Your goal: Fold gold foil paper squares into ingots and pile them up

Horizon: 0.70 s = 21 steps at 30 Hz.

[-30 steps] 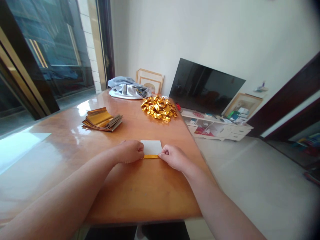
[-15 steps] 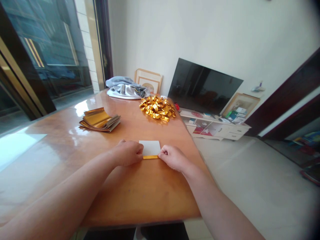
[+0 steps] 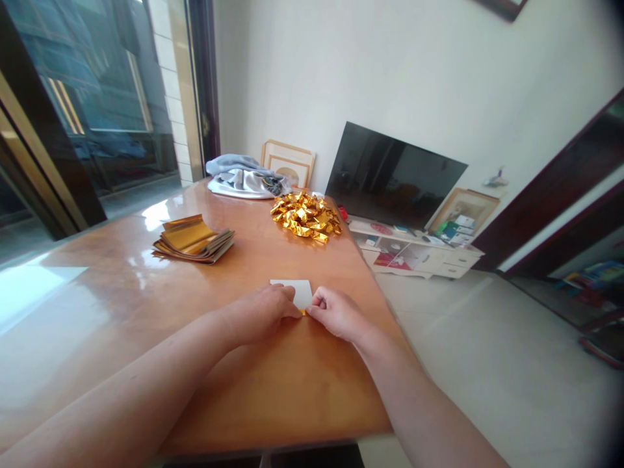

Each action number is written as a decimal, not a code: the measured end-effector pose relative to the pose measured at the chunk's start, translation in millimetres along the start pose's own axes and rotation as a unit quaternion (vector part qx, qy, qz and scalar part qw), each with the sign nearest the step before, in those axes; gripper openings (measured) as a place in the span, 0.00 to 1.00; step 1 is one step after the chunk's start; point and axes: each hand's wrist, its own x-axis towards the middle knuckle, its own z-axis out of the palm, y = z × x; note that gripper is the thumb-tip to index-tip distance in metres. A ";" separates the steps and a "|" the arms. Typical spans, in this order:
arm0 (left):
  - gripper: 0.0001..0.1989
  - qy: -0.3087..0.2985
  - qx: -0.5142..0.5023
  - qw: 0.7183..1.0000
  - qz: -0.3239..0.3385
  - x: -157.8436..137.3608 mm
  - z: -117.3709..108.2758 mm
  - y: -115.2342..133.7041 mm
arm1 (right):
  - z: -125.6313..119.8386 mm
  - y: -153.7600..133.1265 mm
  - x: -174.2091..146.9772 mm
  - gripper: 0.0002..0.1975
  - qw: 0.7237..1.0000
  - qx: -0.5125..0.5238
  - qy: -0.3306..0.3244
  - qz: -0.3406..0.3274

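A small sheet of gold foil paper (image 3: 303,296) lies on the wooden table with its white back up and a narrow gold fold along its near edge. My left hand (image 3: 273,307) covers the left part of the sheet, its fingers closed on the near fold. At the right end of that fold, my right hand (image 3: 336,313) pinches the corner between thumb and bent fingers. Only a short bit of gold shows between the two thumbs. Much of the sheet's left side is hidden under my left hand.
A stack of gold foil sheets (image 3: 192,240) lies at the left. Farther back are a heap of folded gold foil pieces (image 3: 307,216) and a bundle of cloth (image 3: 244,179). Beyond the table's right edge stand a television (image 3: 392,175) and a white cabinet (image 3: 441,265).
My left hand has slid right along the fold, closer to my right hand, and now covers more of the sheet. My right hand stays at the right corner. The view has tilted slightly.
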 end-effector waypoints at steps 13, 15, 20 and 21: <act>0.11 -0.016 0.013 1.000 -0.006 -2.2 1.6 -0.8 | -15.8 9.1 -3.9 0.05 0.998 -0.055 0.006 0.003; 0.11 -0.012 0.011 1.000 -0.008 -1.8 2.6 -1.4 | -22.8 6.6 -4.2 0.07 0.996 -0.087 0.012 -0.009; 0.11 -0.004 0.010 1.000 -0.019 -1.1 2.2 0.1 | -36.9 -20.0 -17.3 0.13 0.978 -0.172 -0.006 -0.117; 0.11 -0.007 0.016 1.000 -0.018 -1.0 1.4 0.7 | -36.8 -27.4 -22.0 0.14 0.973 -0.185 -0.021 -0.136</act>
